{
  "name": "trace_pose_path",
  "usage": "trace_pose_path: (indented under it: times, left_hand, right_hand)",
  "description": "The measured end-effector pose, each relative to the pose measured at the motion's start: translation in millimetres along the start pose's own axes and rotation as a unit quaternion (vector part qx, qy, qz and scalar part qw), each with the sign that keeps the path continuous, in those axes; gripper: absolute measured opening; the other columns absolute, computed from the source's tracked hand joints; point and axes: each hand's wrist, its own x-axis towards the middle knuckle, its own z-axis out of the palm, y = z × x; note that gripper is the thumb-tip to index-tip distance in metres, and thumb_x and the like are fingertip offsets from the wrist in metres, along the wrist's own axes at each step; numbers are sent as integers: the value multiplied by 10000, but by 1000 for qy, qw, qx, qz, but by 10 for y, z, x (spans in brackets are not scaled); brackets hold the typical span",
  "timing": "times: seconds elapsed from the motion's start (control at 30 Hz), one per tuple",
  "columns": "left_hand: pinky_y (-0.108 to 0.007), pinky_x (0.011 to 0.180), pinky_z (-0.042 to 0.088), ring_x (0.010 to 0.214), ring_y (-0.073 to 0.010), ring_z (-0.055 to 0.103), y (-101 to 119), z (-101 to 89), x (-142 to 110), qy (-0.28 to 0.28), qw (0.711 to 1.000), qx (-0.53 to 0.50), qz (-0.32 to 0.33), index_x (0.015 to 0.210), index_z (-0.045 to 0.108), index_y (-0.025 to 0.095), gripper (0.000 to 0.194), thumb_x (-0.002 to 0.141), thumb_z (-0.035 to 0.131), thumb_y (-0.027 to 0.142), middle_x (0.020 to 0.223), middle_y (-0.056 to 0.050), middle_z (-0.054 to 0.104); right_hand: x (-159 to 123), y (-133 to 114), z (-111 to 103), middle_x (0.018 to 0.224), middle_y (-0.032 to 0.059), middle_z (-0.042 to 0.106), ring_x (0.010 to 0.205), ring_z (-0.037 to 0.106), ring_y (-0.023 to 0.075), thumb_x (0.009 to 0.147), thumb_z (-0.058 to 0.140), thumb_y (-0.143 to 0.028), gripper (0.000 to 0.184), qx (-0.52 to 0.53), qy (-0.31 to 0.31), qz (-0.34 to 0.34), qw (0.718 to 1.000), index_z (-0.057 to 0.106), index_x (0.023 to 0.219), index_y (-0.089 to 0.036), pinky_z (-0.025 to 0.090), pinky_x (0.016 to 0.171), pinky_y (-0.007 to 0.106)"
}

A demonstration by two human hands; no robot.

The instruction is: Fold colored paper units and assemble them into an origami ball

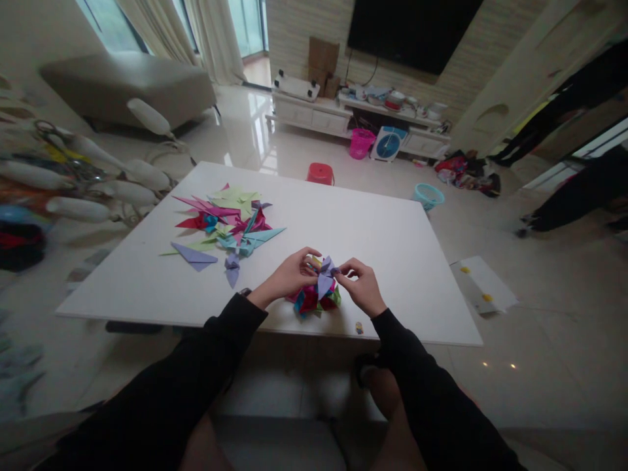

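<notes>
A purple folded paper flower (325,277) is pinched between my two hands, above the front part of the white table (373,229). My left hand (294,273) grips it from the left with bent fingers. On its other side my right hand (360,281) pinches a petal between thumb and fingertips. Just below lies a cluster of colourful folded paper (307,299), partly hidden by the flower and my left hand. To the left on the table rest a single purple paper flower (232,268), a flat purple folded sheet (195,256) and a heap of folded papers (240,219).
A tiny sticker-like figure (359,328) lies by the table's front edge. Beyond the table stand a red stool (320,173) and a light-blue basket (428,195). A lamp with white shades (142,173) is close at the left. People's dark-clothed legs (579,190) show at the right.
</notes>
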Motion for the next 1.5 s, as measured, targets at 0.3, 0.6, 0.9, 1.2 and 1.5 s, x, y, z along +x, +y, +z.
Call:
trace_pose_path:
  times: [0.3, 0.6, 0.9, 1.2, 1.5]
  left_hand:
    - [-318, 729, 569, 838, -180, 689, -64, -55, 22, 13, 994, 106, -6, 1195, 573, 167, 548, 682, 761, 204, 1105, -96, 684]
    - [-307, 698, 569, 805, -168, 672, -165, -132, 26, 21, 994, 110, -1, 1186, 584, 177, 542, 684, 775, 246, 1128, -102, 671]
    - [-314, 726, 564, 803, -171, 671, -100, -155, 0, 13, 988, 155, -3, 1154, 598, 174, 479, 704, 747, 246, 1075, -84, 688]
    - [-287, 694, 554, 784, -169, 678, -136, -194, -66, 22, 986, 167, -16, 1115, 609, 175, 417, 722, 738, 233, 1041, -74, 708]
    - [-314, 749, 506, 760, -197, 657, -301, -918, -142, 146, 905, 395, -55, 985, 642, 165, 227, 766, 592, 135, 931, -76, 710]
  right_hand:
    - [16, 1036, -1042, 796, 88, 727, 681, 587, 200, 803, 645, -518, 347, -258, 101, 114, 954, 716, 716, -190, 460, 693, 348]
    - [-398, 1750, -1875, 880, 147, 781, 801, 673, 272, 745, 668, -470, 305, -342, 140, 274, 888, 775, 798, -190, 453, 696, 360]
    - [-448, 1773, -1913, 875, 111, 762, 799, 665, 243, 685, 708, -407, 302, -325, 124, 314, 883, 765, 879, -183, 459, 709, 339]
    - [-142, 1324, -1699, 962, 114, 705, 772, 617, 231, 690, 660, -435, 372, -316, 149, 185, 919, 748, 934, -169, 487, 752, 384]
    - [92, 555, -909, 911, 78, 652, 813, 604, 234, 781, 620, -370, 209, -280, 97, 33, 955, 719, 851, -200, 482, 813, 398]
